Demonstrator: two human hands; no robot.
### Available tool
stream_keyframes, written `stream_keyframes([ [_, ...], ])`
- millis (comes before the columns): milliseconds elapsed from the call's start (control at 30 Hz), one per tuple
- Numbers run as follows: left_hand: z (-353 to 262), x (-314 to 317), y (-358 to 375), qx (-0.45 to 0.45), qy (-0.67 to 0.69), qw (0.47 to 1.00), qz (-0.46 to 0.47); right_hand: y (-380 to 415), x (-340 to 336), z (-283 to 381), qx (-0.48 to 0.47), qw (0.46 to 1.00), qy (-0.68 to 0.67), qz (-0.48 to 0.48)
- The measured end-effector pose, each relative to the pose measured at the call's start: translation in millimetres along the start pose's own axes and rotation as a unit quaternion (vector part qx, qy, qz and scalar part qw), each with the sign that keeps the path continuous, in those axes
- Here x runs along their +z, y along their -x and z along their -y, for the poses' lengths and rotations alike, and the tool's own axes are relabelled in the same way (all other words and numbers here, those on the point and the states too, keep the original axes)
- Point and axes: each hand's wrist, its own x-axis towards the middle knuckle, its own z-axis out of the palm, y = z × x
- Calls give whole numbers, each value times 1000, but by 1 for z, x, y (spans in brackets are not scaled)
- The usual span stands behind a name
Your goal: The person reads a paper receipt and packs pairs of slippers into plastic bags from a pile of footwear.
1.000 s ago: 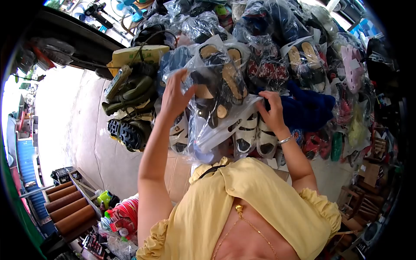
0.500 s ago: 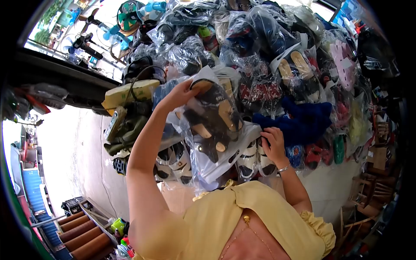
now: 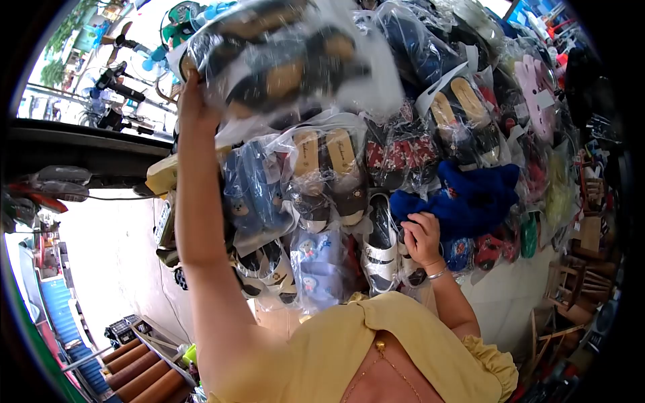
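Note:
My left hand (image 3: 197, 101) is raised at the upper left, closed on the edge of a clear plastic bag of sandals (image 3: 282, 77). The bag is blurred by motion and shows dark straps and tan insoles. Low on the pile, my right hand (image 3: 422, 238) lies at the edge of a dark blue cloth (image 3: 470, 198), fingers loosely apart, with nothing gripped. White shoes (image 3: 381, 252) in plastic are just left of it. Bagged brown slippers with tan insoles (image 3: 339, 151) and blue slippers (image 3: 252, 181) lie between my arms.
Bagged footwear is heaped all around, including red patterned shoes (image 3: 403, 151) and pink clogs (image 3: 535, 94). A yellow box (image 3: 161, 176) sits by my left forearm. Brown rolls (image 3: 141, 369) stand lower left, wooden stools (image 3: 571, 282) at right, and fans (image 3: 117, 84) upper left.
My left hand has lifted the bag of sandals up and to the left, uncovering the brown, blue and lilac slippers beneath. My right hand has stayed nearly in place.

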Motion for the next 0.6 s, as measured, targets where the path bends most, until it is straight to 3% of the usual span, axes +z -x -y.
stream_keyframes([
  [33, 12, -9, -32, -28, 104, 994, 5, 0, 1, 0, 1, 1000, -1, -1],
  [67, 32, -23, -62, -8, 107, 994, -6, 0, 1, 0, 1, 1000, -1, -1],
  [100, 54, 5, -54, -83, 332, 938, 55, 0, 1, 0, 1, 1000, 1, -1],
  [167, 121, 11, -90, -74, 282, 956, -26, 1, 2, 1, 10, 1000, 6, 3],
  [233, 191, 23, -112, -90, 137, 975, -153, 0, 3, 1, 10, 1000, 11, 2],
  [300, 252, 27, -97, -89, -54, 971, -216, 1, 5, 0, 8, 1000, 13, 3],
  [400, 273, 43, -84, -145, -50, 975, -161, 3, 7, 0, 13, 1000, 16, 4],
  [467, 287, 34, -89, -197, 33, 977, -71, 2, 7, 0, 11, 1000, 22, -3],
  [500, 280, 30, -83, -196, 35, 977, -73, 2, 7, -1, 9, 1000, 22, -1],
  [567, 247, 18, -57, -145, -64, 986, 51, 4, 8, -1, 16, 1000, 19, 1],
  [600, 230, 13, -49, -85, -140, 986, 31, 4, 9, -1, 16, 1000, 17, 3],
])
